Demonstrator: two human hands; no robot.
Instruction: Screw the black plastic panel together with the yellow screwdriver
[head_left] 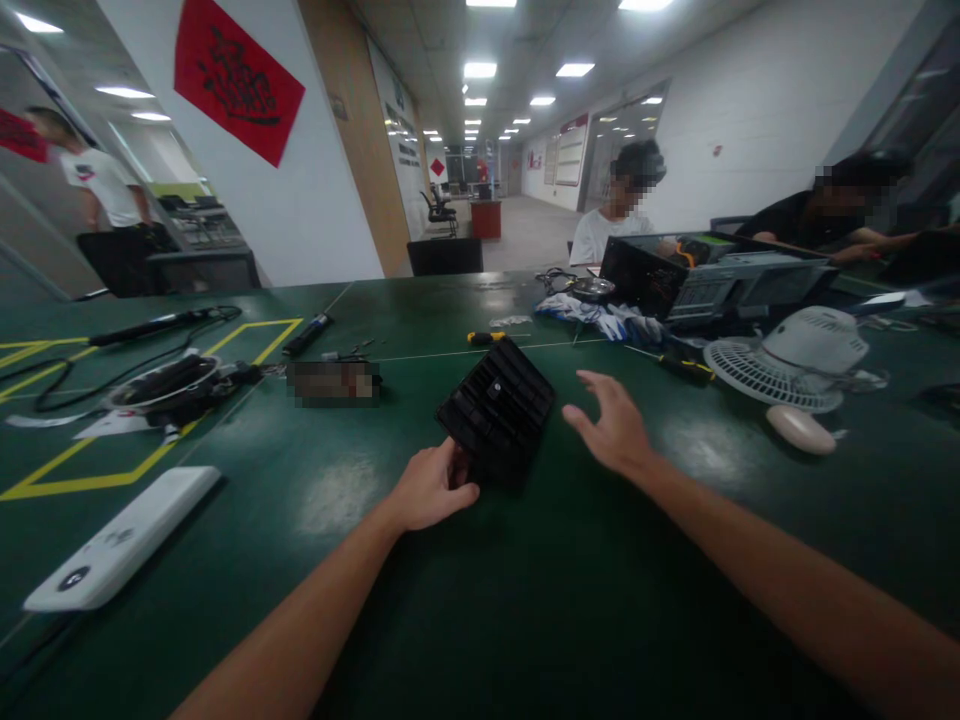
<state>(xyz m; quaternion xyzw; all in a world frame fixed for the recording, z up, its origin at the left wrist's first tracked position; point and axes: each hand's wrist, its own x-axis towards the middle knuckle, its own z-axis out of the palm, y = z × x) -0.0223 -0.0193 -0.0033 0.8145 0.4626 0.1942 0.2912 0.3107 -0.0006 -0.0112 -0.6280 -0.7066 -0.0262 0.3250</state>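
A black box-like plastic part (501,400) with ribbed slots and a small shiny spot near its middle is tilted above the green table. My left hand (431,487) grips its lower left corner, thumb in front and fingers partly hidden behind it. To the right of the part, my right hand (611,420) is apart from it, fingers spread and holding nothing. Just behind the part lies a yellow-and-black screwdriver (486,338).
At the right stand an open computer case (675,280), a grey fan (802,355) and a pale oval object (801,428). A white power strip-like bar (124,540) lies front left, near coiled cables (169,382). Two people sit across the table.
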